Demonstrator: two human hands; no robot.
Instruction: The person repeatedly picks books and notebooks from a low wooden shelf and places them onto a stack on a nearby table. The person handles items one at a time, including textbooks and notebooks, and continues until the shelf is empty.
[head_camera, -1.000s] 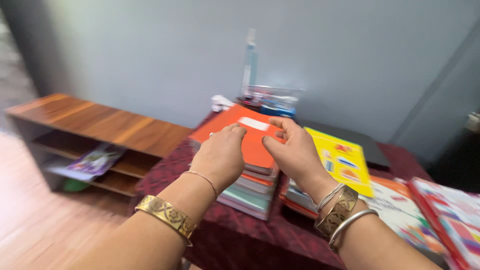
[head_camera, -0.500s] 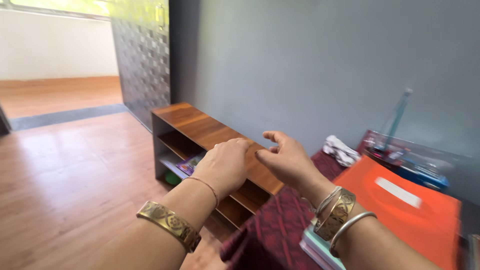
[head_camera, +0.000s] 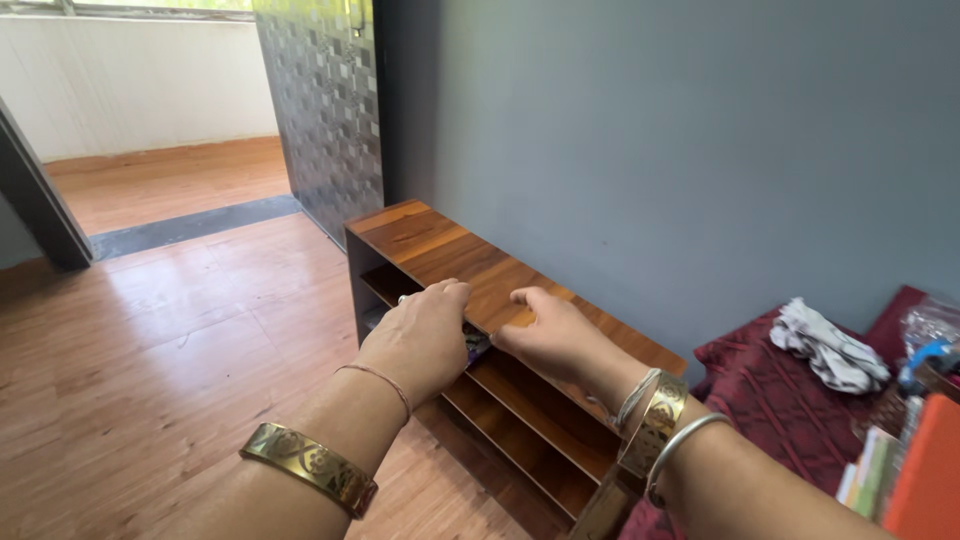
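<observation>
While the head has turned left, away from the books, the view now shows the low wooden shelf.

Change: a second ago both hands were on an orange book on top of a pile. Now that pile is almost out of sight at the far right edge, and the hands are out over the shelf (head_camera: 520, 330) with no book in them.

Left hand: the left hand (head_camera: 425, 335) is curled loosely, knuckles up, and holds nothing. It hangs just in front of the shelf's top board.

Right hand: the right hand (head_camera: 555, 335) is half open, fingers bent a little, thumb toward the left hand. It holds nothing that I can see. I cannot tell if it touches the wood.

Thing between the hands: a bit of a purple picture book (head_camera: 475, 343) peeks out on the upper shelf, just under the two hands.

Meaning: the hands let go of the orange book and have come near the book in the shelf instead.

Right side: a red cloth (head_camera: 780, 400) covers a table, with a crumpled white rag (head_camera: 830, 350) on it. An orange book edge (head_camera: 925, 470) shows at the corner.

Far left: a wood floor (head_camera: 150, 340) runs to an open doorway.
</observation>
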